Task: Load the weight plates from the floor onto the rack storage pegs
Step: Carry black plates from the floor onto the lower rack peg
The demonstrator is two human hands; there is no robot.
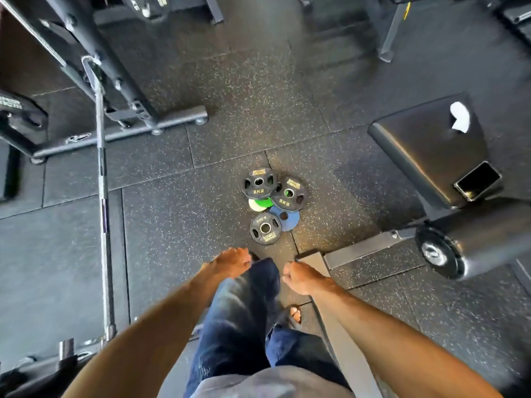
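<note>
I'm hanging my left hand (233,262) and right hand (298,275) loosely curled and empty, judging the black plates (259,183) dense, rigid, best hooked through their grip slots.

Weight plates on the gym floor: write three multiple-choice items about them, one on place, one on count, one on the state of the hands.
1. Where does the pile of weight plates lie?
A. On the bench pad
B. On the rubber floor ahead of the person's feet
C. On the barbell

2. How many black plates are in the pile?
A. Three
B. One
C. Five

3. What are the hands doing?
A. Both grip one plate
B. The left lifts the blue plate
C. Both are empty, short of the pile

Answers:
1 B: the plates rest on the speckled floor, left of the bench.
2 A: two black plates marked 5KG and a smaller one surround the blue plate, the green plate and the white plate.
3 C: left hand and right hand hold nothing.
</note>
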